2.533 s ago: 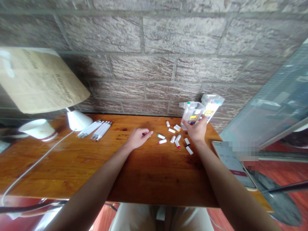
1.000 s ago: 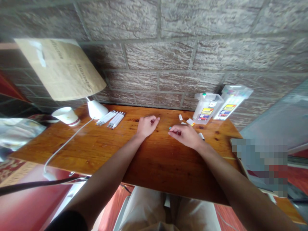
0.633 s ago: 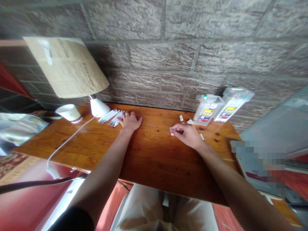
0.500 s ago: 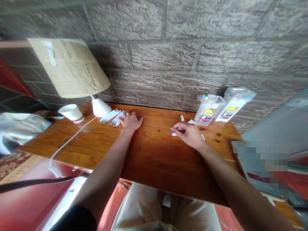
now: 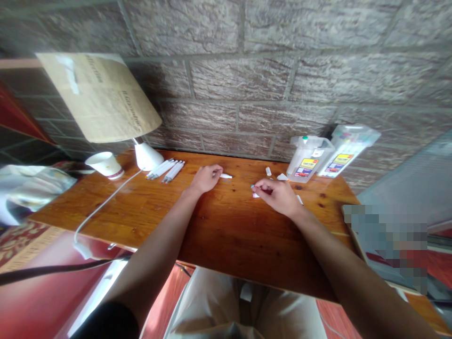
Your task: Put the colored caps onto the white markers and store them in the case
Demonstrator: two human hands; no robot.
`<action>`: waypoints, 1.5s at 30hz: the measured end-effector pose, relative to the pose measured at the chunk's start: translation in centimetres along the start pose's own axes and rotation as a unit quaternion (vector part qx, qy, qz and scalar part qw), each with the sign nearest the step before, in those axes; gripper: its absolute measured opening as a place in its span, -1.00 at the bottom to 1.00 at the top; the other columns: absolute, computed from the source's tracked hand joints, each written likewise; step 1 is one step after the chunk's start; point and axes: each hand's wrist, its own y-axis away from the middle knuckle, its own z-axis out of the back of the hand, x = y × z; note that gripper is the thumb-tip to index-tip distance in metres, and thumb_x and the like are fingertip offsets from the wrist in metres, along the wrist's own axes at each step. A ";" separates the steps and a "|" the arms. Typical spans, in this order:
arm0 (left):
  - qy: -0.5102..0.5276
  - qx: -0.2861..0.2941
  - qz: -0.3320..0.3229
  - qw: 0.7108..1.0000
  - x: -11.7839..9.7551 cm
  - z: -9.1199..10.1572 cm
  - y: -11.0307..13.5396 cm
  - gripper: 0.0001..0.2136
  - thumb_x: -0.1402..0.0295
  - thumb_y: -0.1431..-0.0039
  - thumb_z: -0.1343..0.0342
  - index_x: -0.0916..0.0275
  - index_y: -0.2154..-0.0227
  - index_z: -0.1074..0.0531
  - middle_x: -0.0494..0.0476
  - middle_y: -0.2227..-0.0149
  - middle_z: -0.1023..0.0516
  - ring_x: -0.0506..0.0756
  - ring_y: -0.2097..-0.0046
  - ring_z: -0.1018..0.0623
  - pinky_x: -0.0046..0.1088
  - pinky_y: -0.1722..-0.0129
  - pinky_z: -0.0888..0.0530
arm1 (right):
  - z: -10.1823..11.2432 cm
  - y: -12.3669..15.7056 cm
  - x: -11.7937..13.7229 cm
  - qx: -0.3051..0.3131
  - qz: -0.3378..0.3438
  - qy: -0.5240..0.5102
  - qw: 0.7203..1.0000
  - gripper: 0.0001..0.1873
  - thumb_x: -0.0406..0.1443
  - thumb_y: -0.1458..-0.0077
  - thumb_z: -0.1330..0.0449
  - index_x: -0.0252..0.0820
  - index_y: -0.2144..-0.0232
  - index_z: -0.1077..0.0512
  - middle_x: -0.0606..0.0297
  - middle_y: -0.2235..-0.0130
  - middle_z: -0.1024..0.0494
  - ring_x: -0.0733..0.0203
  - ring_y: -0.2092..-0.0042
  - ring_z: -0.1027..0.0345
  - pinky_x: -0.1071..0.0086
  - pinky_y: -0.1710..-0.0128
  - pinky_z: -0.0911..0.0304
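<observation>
My left hand (image 5: pixel 205 178) is closed around a white marker pen (image 5: pixel 225 176) whose tip pokes out to the right, above the wooden table (image 5: pixel 219 226). My right hand (image 5: pixel 277 196) rests a little to the right, fingers pinched on a small marker cap (image 5: pixel 253 189). Between the hands is a short gap of bare wood. More white caps (image 5: pixel 268 171) lie just beyond my right hand, partly hidden by it. A row of white marker pens (image 5: pixel 165 170) lies to the left of my left hand.
Two clear plastic marker cases (image 5: pixel 308 158) (image 5: pixel 348 146) stand against the brick wall at the back right. A white lamp base (image 5: pixel 147 157) with a paper shade (image 5: pixel 97 96) and cord (image 5: pixel 102 205), and a paper cup (image 5: pixel 105 165), sit at the back left.
My left hand reached left to the row of pens, took one and brought it back toward the middle. My right hand left the case and closed on a cap.
</observation>
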 end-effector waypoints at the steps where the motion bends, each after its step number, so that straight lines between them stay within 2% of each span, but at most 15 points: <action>1: 0.018 0.004 -0.022 1.000 0.0 -0.1 0.0 -0.75 0.35 -0.32 0.01 0.16 0.15 -0.59 0.10 0.07 -0.69 0.13 0.03 -0.64 -0.38 -0.07 -0.49 | 0.0 0.0 0.0 0.001 -0.002 -0.001 1.000 -0.77 -0.14 -0.26 -0.19 -0.11 0.34 -0.55 0.35 0.45 -0.62 0.30 0.47 -0.40 0.42 0.39 -0.24; 5: 0.112 -0.005 -0.049 0.992 -0.5 -0.9 0.2 -0.77 0.33 -0.28 -0.04 0.21 0.14 -0.58 0.14 0.10 -0.69 0.12 0.07 -0.65 -0.41 0.06 -0.54 | 0.0 0.0 0.3 0.006 -0.004 -0.005 1.000 -0.77 -0.15 -0.26 -0.18 -0.12 0.35 -0.54 0.34 0.44 -0.62 0.29 0.47 -0.41 0.41 0.38 -0.25; 8: 0.235 -0.018 -0.029 0.971 -1.6 -1.6 0.2 -0.69 0.08 -0.22 -0.14 0.23 0.21 -0.58 0.17 0.17 -0.70 0.14 0.13 -0.65 -0.46 0.26 -0.54 | 0.0 -0.1 0.5 0.006 -0.002 0.001 1.000 -0.76 -0.15 -0.26 -0.18 -0.12 0.38 -0.53 0.35 0.45 -0.61 0.31 0.49 -0.37 0.41 0.40 -0.23; 10: 0.343 -0.026 0.007 0.939 -2.6 -1.7 0.2 -0.53 -0.13 -0.12 -0.17 0.25 0.32 -0.56 0.22 0.22 -0.68 0.14 0.18 -0.63 -0.49 0.41 -0.48 | 0.0 -0.1 0.5 0.007 -0.002 0.003 1.000 -0.76 -0.15 -0.26 -0.18 -0.12 0.38 -0.54 0.34 0.46 -0.61 0.31 0.50 -0.35 0.41 0.41 -0.22; 13: 0.510 -0.017 0.077 0.856 -3.9 -1.1 0.3 -0.39 -0.33 0.02 -0.15 0.23 0.52 -0.43 0.15 0.46 -0.56 0.07 0.38 -0.56 -0.51 0.53 -0.35 | 0.0 -0.1 0.5 0.005 0.000 -0.002 1.000 -0.75 -0.14 -0.26 -0.18 -0.12 0.38 -0.54 0.34 0.45 -0.62 0.32 0.50 -0.36 0.41 0.41 -0.23; 16: 0.589 0.083 0.080 0.800 -4.7 0.1 1.0 -0.25 -0.51 0.00 0.23 0.18 0.67 -0.22 0.10 0.64 -0.31 0.08 0.48 -0.46 -0.39 0.52 -0.37 | 0.1 0.0 0.5 -0.001 0.000 -0.008 1.000 -0.74 -0.12 -0.26 -0.18 -0.11 0.38 -0.54 0.36 0.45 -0.62 0.32 0.49 -0.36 0.41 0.41 -0.23; 20: 0.530 0.145 0.086 0.831 -4.9 1.1 2.1 -0.20 -0.50 0.02 0.57 0.13 0.65 -0.19 0.11 0.69 -0.19 0.13 0.47 -0.41 -0.21 0.43 -0.45 | 0.2 0.0 0.9 -0.003 -0.001 0.000 1.000 -0.73 -0.12 -0.26 -0.18 -0.10 0.39 -0.54 0.38 0.51 -0.56 0.30 0.50 -0.37 0.40 0.43 -0.23; 23: 0.474 0.164 0.095 0.860 -4.7 1.2 2.4 -0.21 -0.47 0.03 0.66 0.11 0.64 -0.15 0.10 0.72 -0.10 0.16 0.47 -0.39 -0.17 0.41 -0.46 | 0.2 0.0 1.0 -0.005 -0.001 0.006 1.000 -0.72 -0.12 -0.26 -0.17 -0.10 0.40 -0.54 0.38 0.53 -0.54 0.29 0.51 -0.36 0.40 0.43 -0.23; 25: 0.477 0.165 0.098 0.858 -4.6 1.2 2.2 -0.22 -0.46 0.02 0.68 0.11 0.65 -0.14 0.09 0.73 -0.07 0.15 0.48 -0.37 -0.17 0.41 -0.45 | 0.2 0.0 1.0 -0.008 -0.002 0.008 1.000 -0.73 -0.12 -0.26 -0.18 -0.10 0.39 -0.55 0.38 0.53 -0.55 0.30 0.51 -0.35 0.41 0.43 -0.23; 27: 0.510 0.148 0.099 0.842 -4.6 0.9 1.8 -0.24 -0.45 -0.06 0.55 0.13 0.65 -0.16 0.06 0.72 -0.07 0.11 0.51 -0.33 -0.23 0.44 -0.42 | 0.2 0.0 1.0 -0.013 -0.002 0.008 1.000 -0.74 -0.13 -0.26 -0.18 -0.10 0.39 -0.55 0.38 0.51 -0.57 0.30 0.51 -0.35 0.41 0.43 -0.23; 30: 0.557 0.070 0.100 0.821 -4.5 0.0 0.8 -0.40 -0.32 -0.14 0.02 0.18 0.57 -0.24 -0.05 0.66 -0.10 -0.03 0.57 -0.19 -0.42 0.53 -0.25 | 0.4 -0.1 0.8 -0.032 0.002 0.019 0.999 -0.74 -0.14 -0.26 -0.18 -0.12 0.39 -0.56 0.35 0.46 -0.60 0.29 0.49 -0.37 0.40 0.40 -0.24; 32: 0.546 0.007 0.114 0.830 -4.1 -0.7 0.1 -0.50 -0.18 -0.06 -0.22 0.21 0.49 -0.34 -0.10 0.62 -0.17 -0.09 0.59 -0.11 -0.49 0.56 -0.10 | 0.7 -0.2 0.6 -0.072 0.001 0.035 0.997 -0.75 -0.15 -0.24 -0.19 -0.13 0.38 -0.56 0.30 0.42 -0.62 0.25 0.44 -0.41 0.37 0.36 -0.27; 36: 0.381 -0.111 0.080 0.914 -2.8 -1.6 -0.2 -0.50 -0.11 -0.14 -0.15 0.22 0.62 -0.27 -0.09 0.65 -0.20 -0.08 0.58 -0.16 -0.46 0.51 -0.13 | 1.1 -0.4 -0.1 -0.162 -0.021 0.058 0.985 -0.79 -0.19 -0.22 -0.19 -0.16 0.32 -0.58 0.19 0.29 -0.65 0.18 0.35 -0.47 0.33 0.28 -0.34; 39: 0.155 -0.119 0.011 0.981 -2.2 -1.7 0.3 -0.48 -0.02 -0.20 -0.11 0.22 0.71 -0.19 -0.04 0.67 -0.24 -0.04 0.52 -0.26 -0.44 0.43 -0.19 | 1.1 -0.5 -0.3 -0.147 -0.022 0.076 0.986 -0.80 -0.20 -0.21 -0.19 -0.15 0.31 -0.59 0.17 0.27 -0.66 0.16 0.33 -0.47 0.31 0.25 -0.36; 45: 0.012 -0.024 0.015 1.000 -1.9 -2.4 0.7 -0.71 0.07 -0.19 -0.15 0.15 0.50 -0.48 0.03 0.49 -0.58 0.06 0.43 -0.49 -0.43 0.38 -0.29 | 1.0 -0.5 0.8 -0.083 0.014 0.080 0.993 -0.80 -0.21 -0.23 -0.18 -0.13 0.35 -0.57 0.23 0.33 -0.65 0.18 0.36 -0.46 0.31 0.25 -0.34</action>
